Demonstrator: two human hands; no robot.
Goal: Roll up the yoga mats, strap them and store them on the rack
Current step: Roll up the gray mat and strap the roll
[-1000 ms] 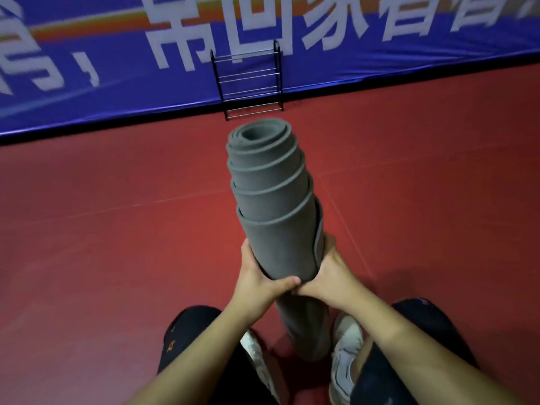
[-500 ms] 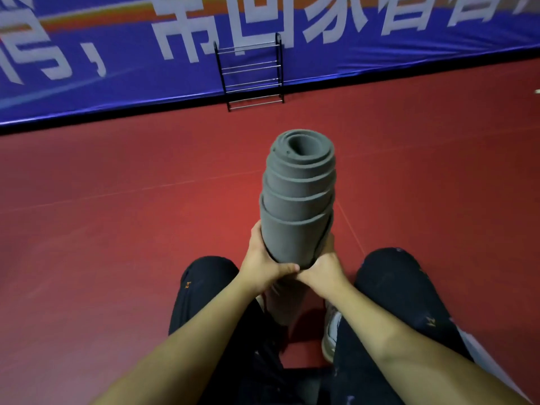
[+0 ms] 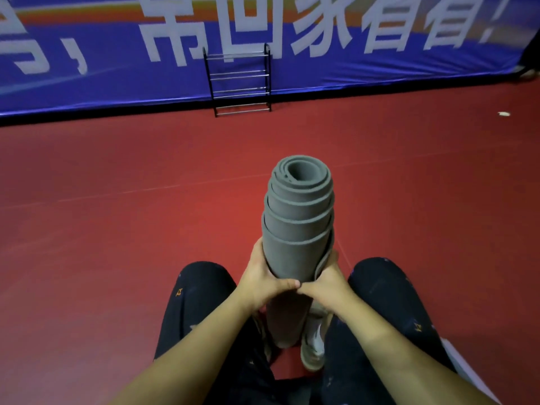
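Seen from above, dark trousers frame the bottom of the view, and a pale shoe shows between the knees. Bare forearms reach forward to a rolled grey mat, which stands on end between the legs, its lower end down beside the shoe. The left grip is clamped on the roll's left side and the right grip on its right, fingers curled round it, the two thumbs meeting across the front. The roll's layers step upward like a telescope, the innermost coil highest, and the outer edge lies loose along the right side. Beyond it spreads a red floor, with a small white scrap far right. A black metal rack stands well apart against a blue banner with large white characters.
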